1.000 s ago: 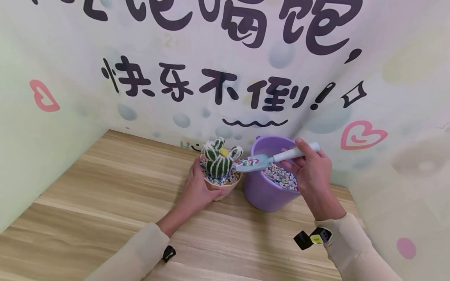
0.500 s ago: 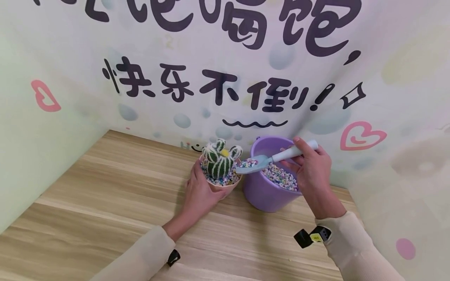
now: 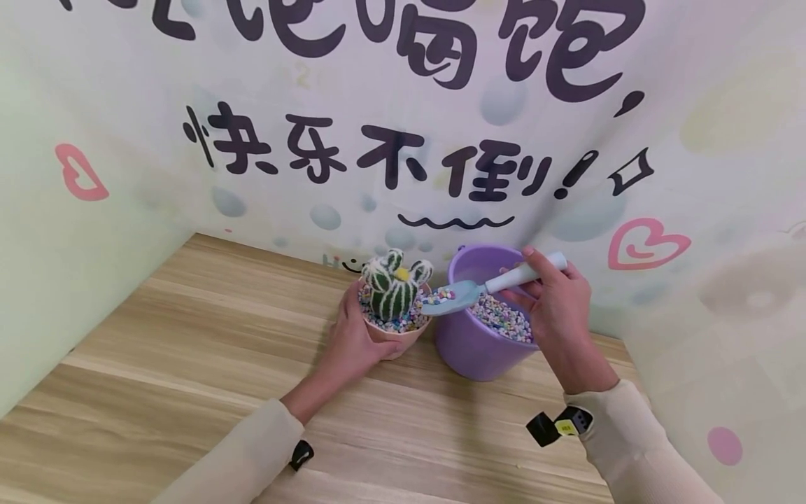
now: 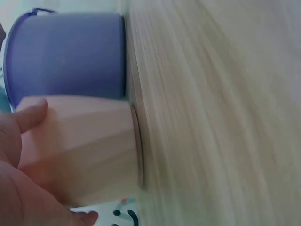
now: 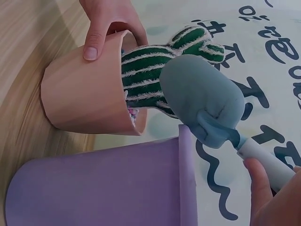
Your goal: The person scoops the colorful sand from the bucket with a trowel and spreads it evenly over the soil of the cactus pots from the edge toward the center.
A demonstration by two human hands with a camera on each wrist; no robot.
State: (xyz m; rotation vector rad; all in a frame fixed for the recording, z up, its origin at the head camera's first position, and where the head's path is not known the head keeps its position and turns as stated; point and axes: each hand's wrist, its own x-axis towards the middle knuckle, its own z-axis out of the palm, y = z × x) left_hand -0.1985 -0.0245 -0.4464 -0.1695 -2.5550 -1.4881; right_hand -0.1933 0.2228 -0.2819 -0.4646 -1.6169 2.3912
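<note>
My left hand [image 3: 352, 343] grips the side of a peach flowerpot [image 3: 408, 339] standing on the table. A knitted-looking green cactus [image 3: 392, 297] with white stripes rises from colourful pebbles in the pot. In my right hand [image 3: 563, 311] is the white handle of a small blue trowel [image 3: 464, 294]. Its blade tip, bearing some pebbles, reaches over the pot's right rim beside the cactus. From the right wrist view, only the underside of the blade [image 5: 202, 94] shows, in front of the cactus. My left thumb [image 4: 33, 117] presses on the pot wall in the left wrist view.
A purple bucket [image 3: 472, 353] with many loose pebbles [image 3: 504, 320] stands close to the pot's right side. The wooden table [image 3: 208, 350] meets a printed cloth backdrop [image 3: 302, 196] right behind the pot and bucket. One tiny yellow pebble [image 3: 519, 466] lies near the front.
Fewer pebbles lie on the trowel blade now. The trowel has shifted and tilted only slightly at the pot's rim. My left hand stays on the pot, with a small wrist shift.
</note>
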